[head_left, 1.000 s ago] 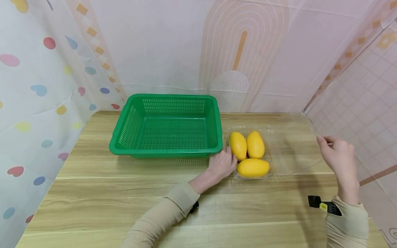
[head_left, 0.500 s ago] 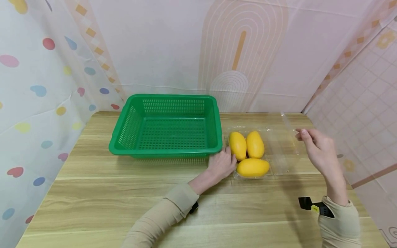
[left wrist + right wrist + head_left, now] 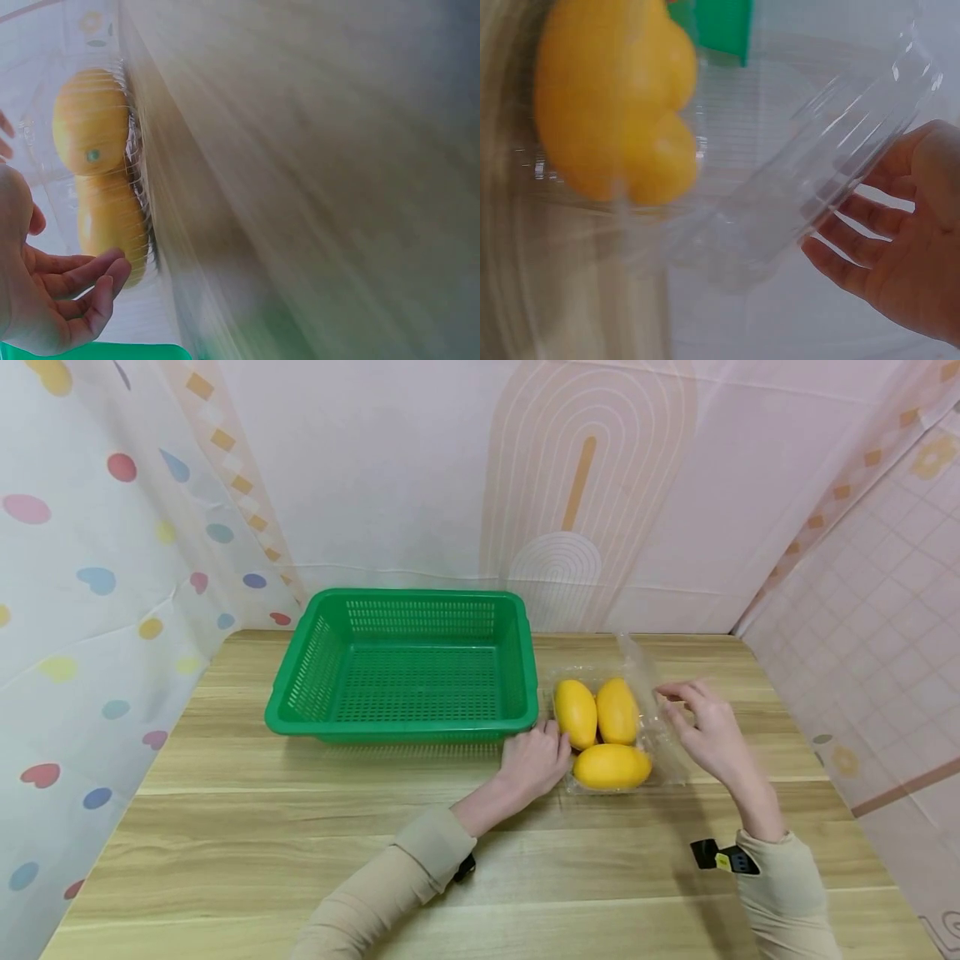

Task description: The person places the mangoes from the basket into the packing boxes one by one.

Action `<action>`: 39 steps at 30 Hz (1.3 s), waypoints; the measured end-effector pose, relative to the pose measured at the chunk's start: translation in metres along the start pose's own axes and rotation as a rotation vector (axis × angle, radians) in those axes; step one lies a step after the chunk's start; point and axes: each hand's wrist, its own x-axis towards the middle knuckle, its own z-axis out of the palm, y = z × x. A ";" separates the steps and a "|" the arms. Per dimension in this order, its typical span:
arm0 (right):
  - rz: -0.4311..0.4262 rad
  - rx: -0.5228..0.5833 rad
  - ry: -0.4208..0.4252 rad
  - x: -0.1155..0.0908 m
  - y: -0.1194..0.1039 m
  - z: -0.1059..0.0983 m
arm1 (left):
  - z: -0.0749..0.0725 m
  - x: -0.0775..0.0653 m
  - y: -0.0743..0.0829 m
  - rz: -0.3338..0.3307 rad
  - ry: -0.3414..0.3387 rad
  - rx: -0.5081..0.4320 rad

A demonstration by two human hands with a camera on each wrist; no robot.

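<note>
Three yellow mangoes (image 3: 617, 712) lie in a clear plastic clamshell box (image 3: 592, 792) on the table, right of the green basket. My left hand (image 3: 534, 758) touches the box's left side with loosely bent fingers; the left wrist view shows the fingertips beside a mango (image 3: 91, 124) behind the ribbed clear wall. At the box's right, my right hand (image 3: 708, 731) holds the edge of the raised clear lid (image 3: 637, 668) between thumb and fingers. In the right wrist view the lid (image 3: 810, 150) slants up from the box. The thumb is partly hidden by the lid's rim.
A green slotted plastic basket (image 3: 401, 727) with nothing in it stands left of the box, close to my left hand. The wooden table (image 3: 585, 885) ends at a patterned curtain (image 3: 390, 485) behind and at both sides.
My right hand has moved left, swinging the lid from lying out to the right to standing up over the box's right side. The left hand, mangoes and basket have stayed put.
</note>
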 end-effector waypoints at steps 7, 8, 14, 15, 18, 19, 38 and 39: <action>-0.008 -0.022 -0.075 -0.002 0.010 0.021 | -0.002 -0.005 -0.004 0.008 0.015 -0.054; -0.017 -0.025 -0.081 -0.003 0.012 0.023 | -0.002 -0.005 -0.004 0.008 0.018 -0.064; -0.107 -0.055 -0.072 -0.004 0.018 0.036 | -0.005 -0.008 -0.006 0.025 0.033 -0.090; -0.120 -0.059 -0.067 -0.005 0.019 0.037 | -0.006 -0.008 -0.006 0.026 0.035 -0.090; -0.149 -0.073 -0.049 -0.005 0.020 0.040 | -0.008 -0.010 -0.005 0.020 0.027 -0.084; -0.158 -0.078 -0.042 -0.005 0.020 0.041 | -0.009 -0.011 -0.004 0.015 0.021 -0.077; 0.136 -0.144 -0.258 0.026 0.044 0.033 | -0.010 -0.028 0.009 -0.012 -0.046 -0.057; 0.160 -0.146 -0.277 0.028 0.045 0.032 | -0.010 -0.028 0.009 -0.015 -0.058 -0.068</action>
